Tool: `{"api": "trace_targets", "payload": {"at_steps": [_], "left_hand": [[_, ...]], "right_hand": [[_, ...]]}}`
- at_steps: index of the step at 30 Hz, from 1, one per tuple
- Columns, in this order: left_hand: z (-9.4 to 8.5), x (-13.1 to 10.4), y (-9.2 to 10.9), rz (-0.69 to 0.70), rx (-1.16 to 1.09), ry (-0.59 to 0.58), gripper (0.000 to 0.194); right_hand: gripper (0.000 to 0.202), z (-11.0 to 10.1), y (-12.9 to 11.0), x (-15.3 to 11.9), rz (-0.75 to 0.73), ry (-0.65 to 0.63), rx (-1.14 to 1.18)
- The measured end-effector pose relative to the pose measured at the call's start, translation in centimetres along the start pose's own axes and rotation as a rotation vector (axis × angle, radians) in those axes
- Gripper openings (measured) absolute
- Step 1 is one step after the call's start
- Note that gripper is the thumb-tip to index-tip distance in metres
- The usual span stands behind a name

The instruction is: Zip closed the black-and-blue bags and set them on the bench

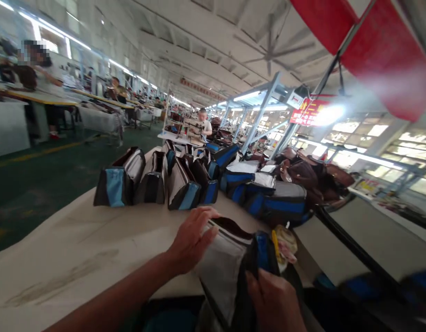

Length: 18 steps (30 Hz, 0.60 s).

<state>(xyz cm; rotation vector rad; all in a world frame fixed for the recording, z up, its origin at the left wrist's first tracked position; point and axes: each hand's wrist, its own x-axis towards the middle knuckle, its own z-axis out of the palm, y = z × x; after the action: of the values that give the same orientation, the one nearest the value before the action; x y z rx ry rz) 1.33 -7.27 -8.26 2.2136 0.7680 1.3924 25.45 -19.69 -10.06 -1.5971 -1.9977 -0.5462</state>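
In the head view a bag [223,258] with a grey panel and black and blue trim stands tilted at the table's near edge, its dark mouth gaping upward. My left hand [194,242] grips the top rim at the bag's left corner, thumb on the grey side and fingers bent over the edge. Lower down, my right hand [277,297] is closed on the black and blue side; its fingertips are partly hidden. The bag's bottom is hard to make out in the dark area below.
Several similar bags stand upright on the pale table [77,244]. More blue and grey bags [285,205] lie piled at right, with brown bags [303,177] behind. Close on my right are large pale panels [382,235] with black edging. Co-workers sit at benches farther back.
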Motion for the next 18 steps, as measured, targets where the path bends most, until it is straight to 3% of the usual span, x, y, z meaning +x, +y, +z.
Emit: {"api": "trace_targets", "payload": {"at_steps": [3,6,11,18], "left_hand": [[0.3,-0.4,2.0,0.036,-0.12,-0.272,0.034],[1.2,-0.9,3.0,0.073,-0.171,-0.429,0.042],[1.9,0.6,3.9,0.205,-0.284,-0.578,0.047],[2.0,3.1,4.0,0.183,-0.47,-0.751,0.048]], "right_hand": [[0.055,0.2,-3.1,-3.5,0.034,-0.041,0.06],[0.053,-0.8,-4.1,-5.2,-0.022,-0.085,0.044],[0.052,-1.9,-5.2,-5.9,-0.031,-0.135,0.103],[0.044,-2.3,-6.4,-6.1,-0.109,-0.135,0.203]]}}
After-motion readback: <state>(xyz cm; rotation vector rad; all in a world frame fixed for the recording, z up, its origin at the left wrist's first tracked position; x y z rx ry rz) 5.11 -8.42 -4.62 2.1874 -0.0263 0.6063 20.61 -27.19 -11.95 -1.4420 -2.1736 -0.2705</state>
